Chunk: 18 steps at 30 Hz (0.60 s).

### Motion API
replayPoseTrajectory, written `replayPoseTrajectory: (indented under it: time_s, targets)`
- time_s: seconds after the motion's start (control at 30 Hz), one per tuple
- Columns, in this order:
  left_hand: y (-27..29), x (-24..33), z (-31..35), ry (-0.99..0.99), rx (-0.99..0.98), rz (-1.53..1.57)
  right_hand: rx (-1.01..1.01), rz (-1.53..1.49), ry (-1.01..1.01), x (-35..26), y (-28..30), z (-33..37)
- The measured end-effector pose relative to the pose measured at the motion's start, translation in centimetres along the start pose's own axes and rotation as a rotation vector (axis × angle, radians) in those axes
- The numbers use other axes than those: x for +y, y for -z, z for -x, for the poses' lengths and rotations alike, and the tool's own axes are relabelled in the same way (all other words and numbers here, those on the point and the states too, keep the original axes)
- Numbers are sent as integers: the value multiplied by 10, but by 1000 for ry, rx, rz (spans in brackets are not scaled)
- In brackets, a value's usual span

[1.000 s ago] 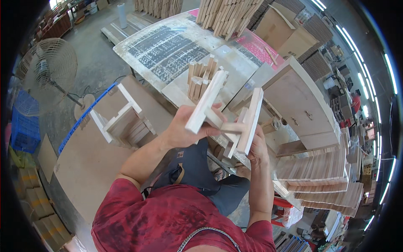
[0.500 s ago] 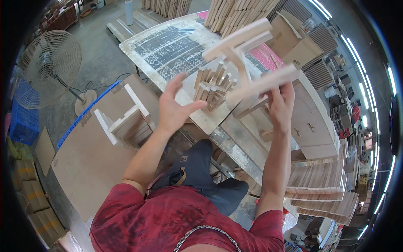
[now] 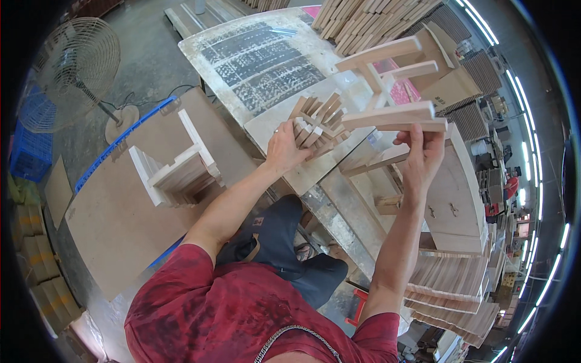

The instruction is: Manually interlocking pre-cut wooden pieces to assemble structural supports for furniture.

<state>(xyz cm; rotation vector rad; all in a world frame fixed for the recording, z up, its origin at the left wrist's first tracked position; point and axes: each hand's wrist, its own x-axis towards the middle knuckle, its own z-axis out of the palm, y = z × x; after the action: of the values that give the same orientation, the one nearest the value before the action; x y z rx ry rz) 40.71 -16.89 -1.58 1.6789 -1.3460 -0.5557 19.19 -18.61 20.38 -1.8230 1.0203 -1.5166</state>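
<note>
My right hand (image 3: 422,160) grips a pale H-shaped wooden frame (image 3: 393,115) by its near bar, holding it raised and tilted above the workbench. At the near side of a pile of short wooden strips (image 3: 324,115), my left hand (image 3: 287,149) has its thumb and fingers closed around strip ends. Just which strip it grips is partly hidden by the hand. The pile stands on a pale board (image 3: 302,175) laid on the bench.
To the left, an assembled wooden piece (image 3: 175,169) rests on a brown board (image 3: 115,236). A wire-cage fan (image 3: 82,72) and blue crate (image 3: 30,160) stand beyond. Stacked wooden slats (image 3: 357,24), a cardboard box (image 3: 454,85) and stacked panels (image 3: 451,275) line the bench's far and right sides.
My left hand has moved right from open air to the strip pile and closed there. My right hand has shifted slightly right and down, turning the wooden frame.
</note>
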Motion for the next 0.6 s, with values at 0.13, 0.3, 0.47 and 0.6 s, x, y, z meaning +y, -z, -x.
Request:
replayPoseTrajectory:
  time_s: [0.13, 0.3, 0.47, 0.6]
  targets:
    - [0, -10, -4, -73, 30, 21, 4, 17, -12, 2, 3, 4]
    - [7, -16, -10, -113, 25, 47, -137, 66, -2, 35, -5, -18]
    - [20, -15, -14, -70, -118, 105, -285, 119, -69, 63, -10, -29]
    - [19, -20, -14, -95, -75, 118, -339, 136, -117, 83, -19, -29]
